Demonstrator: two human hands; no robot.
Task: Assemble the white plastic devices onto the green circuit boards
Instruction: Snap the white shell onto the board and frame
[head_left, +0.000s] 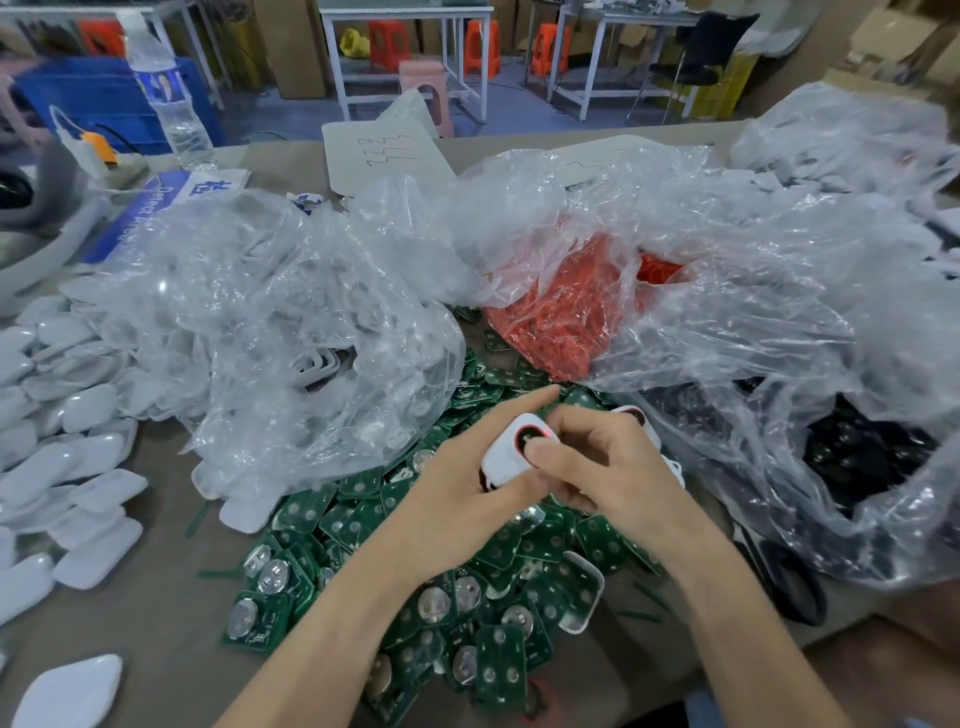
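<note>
Head view: on the table (171, 623), crumpled clear plastic bags (311, 322) lie behind a heap of green circuit boards (498, 561). Above the heap, the left hand (457, 504) cradles, and the right hand (608, 467) pinches with its thumb, one white plastic device (511, 457).

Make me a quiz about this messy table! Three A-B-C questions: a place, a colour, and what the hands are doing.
1. Where is the water bottle? A) far left, at the back B) beside the hands C) on the floor
2. What colour are the circuit boards under the hands? A) yellow B) green C) purple
3. What are the left hand and right hand doing? A) lying flat B) waving C) both holding one white device

1 A: it stands at the back left. 2 B: the heap is green. 3 C: both hands grip it.
</note>
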